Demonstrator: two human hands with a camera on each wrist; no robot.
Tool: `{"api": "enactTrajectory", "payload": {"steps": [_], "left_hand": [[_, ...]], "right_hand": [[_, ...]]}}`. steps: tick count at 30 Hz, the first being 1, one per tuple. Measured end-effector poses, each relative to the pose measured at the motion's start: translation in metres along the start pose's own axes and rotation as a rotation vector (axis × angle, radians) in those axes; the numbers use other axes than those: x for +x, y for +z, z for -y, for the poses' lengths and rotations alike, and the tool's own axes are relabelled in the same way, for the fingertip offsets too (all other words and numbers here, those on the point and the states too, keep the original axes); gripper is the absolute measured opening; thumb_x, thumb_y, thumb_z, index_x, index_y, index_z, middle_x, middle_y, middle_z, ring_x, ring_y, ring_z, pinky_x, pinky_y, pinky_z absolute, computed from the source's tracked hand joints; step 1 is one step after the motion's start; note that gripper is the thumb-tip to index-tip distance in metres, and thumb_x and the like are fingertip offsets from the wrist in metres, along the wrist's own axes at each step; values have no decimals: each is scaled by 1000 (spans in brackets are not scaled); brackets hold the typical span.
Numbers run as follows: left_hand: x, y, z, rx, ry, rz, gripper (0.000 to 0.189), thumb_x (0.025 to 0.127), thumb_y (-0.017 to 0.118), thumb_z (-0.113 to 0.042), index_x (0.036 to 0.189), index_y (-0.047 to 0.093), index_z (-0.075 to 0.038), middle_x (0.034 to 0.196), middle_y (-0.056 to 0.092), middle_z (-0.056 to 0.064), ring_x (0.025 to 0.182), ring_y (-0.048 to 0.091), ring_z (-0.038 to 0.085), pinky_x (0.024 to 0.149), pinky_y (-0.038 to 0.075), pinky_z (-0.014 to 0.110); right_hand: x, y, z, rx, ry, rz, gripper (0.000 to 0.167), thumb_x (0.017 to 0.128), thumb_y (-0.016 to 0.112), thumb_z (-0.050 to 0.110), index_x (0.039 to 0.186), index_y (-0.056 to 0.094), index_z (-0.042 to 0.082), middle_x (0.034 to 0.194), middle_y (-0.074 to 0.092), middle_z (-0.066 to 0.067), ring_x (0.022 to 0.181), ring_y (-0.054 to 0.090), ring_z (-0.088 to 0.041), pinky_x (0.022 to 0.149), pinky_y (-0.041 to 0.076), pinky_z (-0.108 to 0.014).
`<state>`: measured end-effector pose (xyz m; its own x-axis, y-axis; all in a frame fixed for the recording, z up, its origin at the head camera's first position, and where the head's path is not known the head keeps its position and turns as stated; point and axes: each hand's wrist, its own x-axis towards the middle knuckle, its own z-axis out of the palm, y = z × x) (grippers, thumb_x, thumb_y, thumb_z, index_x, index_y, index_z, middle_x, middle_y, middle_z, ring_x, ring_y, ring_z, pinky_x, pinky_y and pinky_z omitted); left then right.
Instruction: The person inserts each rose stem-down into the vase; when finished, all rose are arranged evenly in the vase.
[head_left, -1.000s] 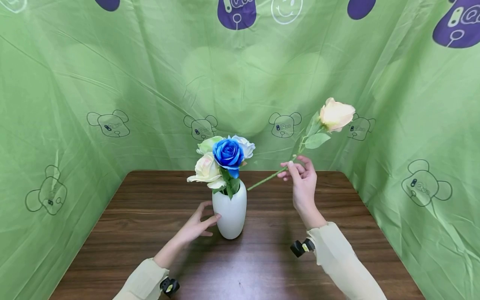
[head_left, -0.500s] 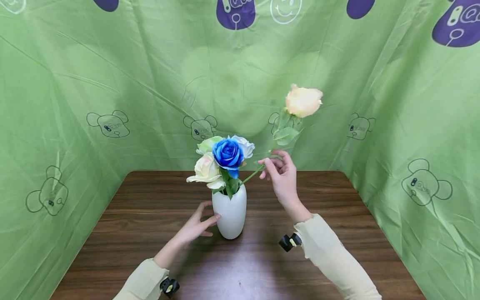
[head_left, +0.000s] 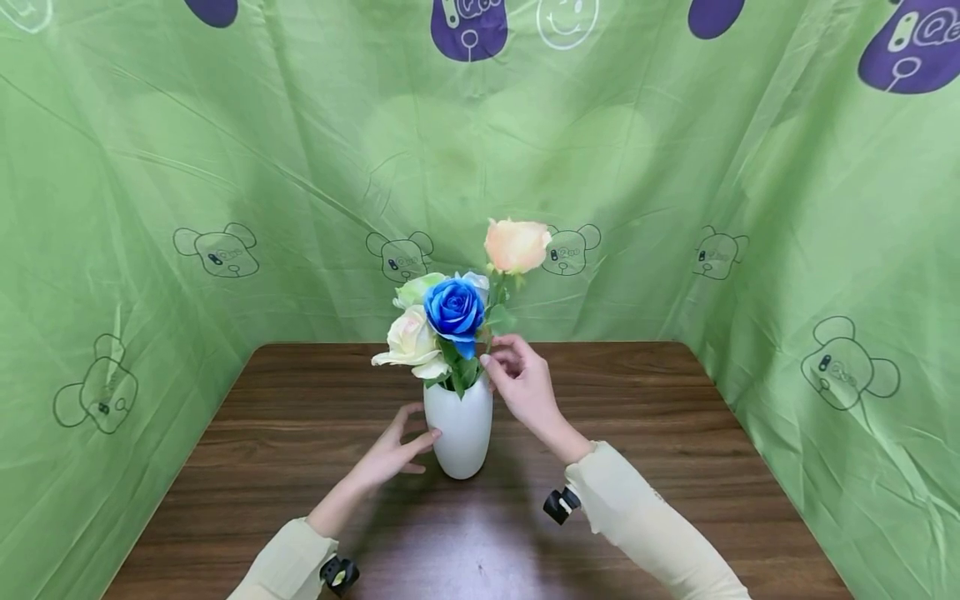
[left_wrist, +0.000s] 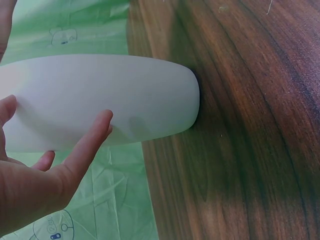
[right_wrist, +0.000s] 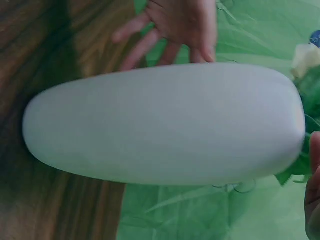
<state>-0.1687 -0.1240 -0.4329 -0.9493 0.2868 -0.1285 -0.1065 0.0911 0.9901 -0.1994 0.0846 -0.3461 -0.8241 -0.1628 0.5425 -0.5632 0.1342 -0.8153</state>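
Observation:
A white vase (head_left: 459,433) stands upright on the table, holding a blue rose (head_left: 454,308), a cream rose (head_left: 412,337), a light green rose (head_left: 418,289) and a pale white-blue rose (head_left: 477,285) partly behind the blue one. My left hand (head_left: 392,448) touches the vase's left side with spread, fairly straight fingers; the left wrist view shows the fingertips (left_wrist: 105,117) against its wall. At the vase's right rim my right hand (head_left: 527,390) pinches the stem of a peach rose (head_left: 517,246), whose bloom rises above the others. The stem's lower end is hidden.
The dark wooden table (head_left: 645,392) runs back to a green printed curtain (head_left: 315,167) that hangs behind and on both sides. Each wrist carries a small black camera, one below the right sleeve (head_left: 561,505) and one beside the left.
My right hand has carried the peach rose left and down to the vase, and its stem has gone from slanted to nearly upright. The left hand and the vase have stayed put.

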Motion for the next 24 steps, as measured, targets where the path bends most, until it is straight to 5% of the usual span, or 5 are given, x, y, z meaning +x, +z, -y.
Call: {"api": "enactTrajectory", "payload": {"steps": [6, 9, 13, 24], "left_hand": [[10, -4, 19, -4, 3, -8, 59, 87, 58, -22, 132, 23, -8, 125, 35, 29, 102, 48, 43, 64, 51, 45], [6, -2, 13, 0, 0, -5, 58, 87, 58, -21, 132, 22, -7, 124, 35, 30, 103, 47, 44, 64, 50, 45], [5, -2, 11, 10, 4, -8, 59, 87, 57, -22, 132, 22, -7, 125, 35, 31, 103, 47, 44, 65, 51, 44], [9, -3, 18, 12, 13, -12, 60, 87, 57, -24, 133, 22, -9, 126, 34, 31, 103, 48, 43, 63, 51, 44]], "right_hand": [[-8, 7, -1, -163, -25, -4, 7, 77, 61, -7, 84, 60, -5, 70, 57, -14, 54, 48, -21, 47, 40, -26], [-9, 7, -2, -182, -44, -23, 7, 75, 63, -8, 82, 63, -4, 71, 54, -18, 56, 48, -22, 48, 41, -26], [-7, 4, -4, -134, -32, -86, 10, 76, 63, -5, 86, 65, -5, 77, 54, -18, 60, 49, -22, 51, 41, -22], [13, 3, -3, 12, -18, -224, 12, 79, 66, 4, 85, 65, -6, 60, 47, -4, 52, 40, -11, 44, 32, -19]]}}
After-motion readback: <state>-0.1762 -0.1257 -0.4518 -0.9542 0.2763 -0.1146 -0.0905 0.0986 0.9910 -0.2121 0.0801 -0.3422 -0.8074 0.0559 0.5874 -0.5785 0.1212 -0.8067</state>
